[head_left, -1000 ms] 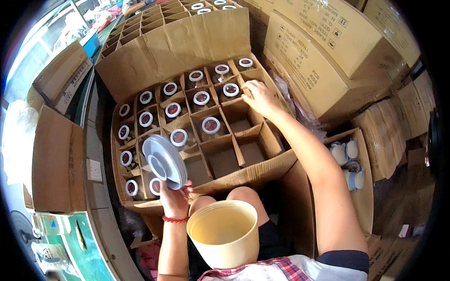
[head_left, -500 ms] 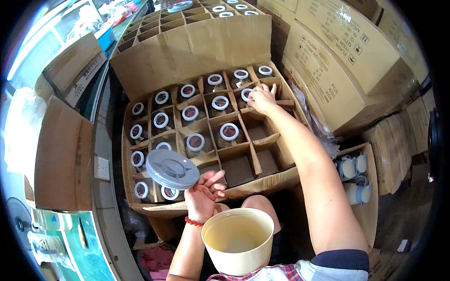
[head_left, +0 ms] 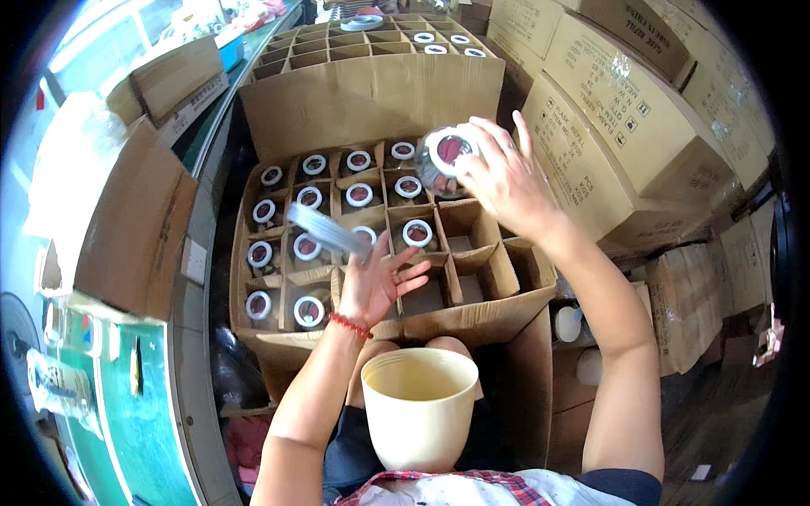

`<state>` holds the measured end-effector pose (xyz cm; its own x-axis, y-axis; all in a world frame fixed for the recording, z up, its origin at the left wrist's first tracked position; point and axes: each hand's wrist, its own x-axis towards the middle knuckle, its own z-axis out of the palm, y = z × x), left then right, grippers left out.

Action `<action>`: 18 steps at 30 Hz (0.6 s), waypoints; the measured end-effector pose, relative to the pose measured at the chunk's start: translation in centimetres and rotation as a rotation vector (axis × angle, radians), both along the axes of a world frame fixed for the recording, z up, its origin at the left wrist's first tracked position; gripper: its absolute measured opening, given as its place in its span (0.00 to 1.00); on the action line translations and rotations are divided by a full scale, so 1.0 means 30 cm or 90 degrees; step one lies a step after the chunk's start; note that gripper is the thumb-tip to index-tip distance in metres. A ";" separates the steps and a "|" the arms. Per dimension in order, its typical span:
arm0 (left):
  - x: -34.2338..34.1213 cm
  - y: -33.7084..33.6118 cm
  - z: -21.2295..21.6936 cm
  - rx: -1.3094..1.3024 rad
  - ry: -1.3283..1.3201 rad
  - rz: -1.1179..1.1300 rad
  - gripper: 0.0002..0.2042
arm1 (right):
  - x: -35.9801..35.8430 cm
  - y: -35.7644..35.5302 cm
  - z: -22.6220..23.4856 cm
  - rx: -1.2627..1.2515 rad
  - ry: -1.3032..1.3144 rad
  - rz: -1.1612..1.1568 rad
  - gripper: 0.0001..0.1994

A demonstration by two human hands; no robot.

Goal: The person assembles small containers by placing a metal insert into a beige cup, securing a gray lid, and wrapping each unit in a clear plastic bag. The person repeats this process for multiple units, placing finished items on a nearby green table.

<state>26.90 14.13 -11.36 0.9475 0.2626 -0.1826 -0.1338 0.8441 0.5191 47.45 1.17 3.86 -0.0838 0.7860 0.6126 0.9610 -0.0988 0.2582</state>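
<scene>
My right hand (head_left: 511, 187) grips a silvery glass flask refill (head_left: 434, 179) by its white-ringed neck, raised over the back right of the divided carton (head_left: 472, 325). In my left hand (head_left: 371, 291) is a small stack of grey round plastic lids (head_left: 325, 228), tilted nearly edge-on and blurred. It is pinched at the thumb side while the other fingers spread out over the carton's front cells. More refills with white rings stand upright in the carton's left and middle cells, such as one refill (head_left: 417, 233) below the raised one. A cream plastic tub (head_left: 419, 426) sits between my knees.
A second divided carton (head_left: 321, 61) stands behind, with more grey lids (head_left: 361, 23) on top. Stacked sealed cartons (head_left: 624, 110) wall the right side. To the left are a green-topped bench (head_left: 164, 438) and an open carton (head_left: 126, 228).
My right hand has drawn a flask refill up out of its cell. My left hand has shifted slightly right, its lids tipping from nearly flat to edge-on. The head view has shifted too.
</scene>
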 end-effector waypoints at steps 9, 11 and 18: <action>-0.114 -0.095 0.152 -0.064 0.027 0.094 0.32 | -0.386 -0.192 -0.100 -0.079 -0.028 0.173 0.12; -0.154 -0.105 0.178 -0.105 -0.023 0.111 0.32 | -0.407 -0.194 -0.109 -0.080 -0.036 0.178 0.17; -0.199 -0.091 0.139 -0.070 -0.003 0.122 0.37 | -0.444 -0.231 -0.048 -0.118 0.174 0.231 0.30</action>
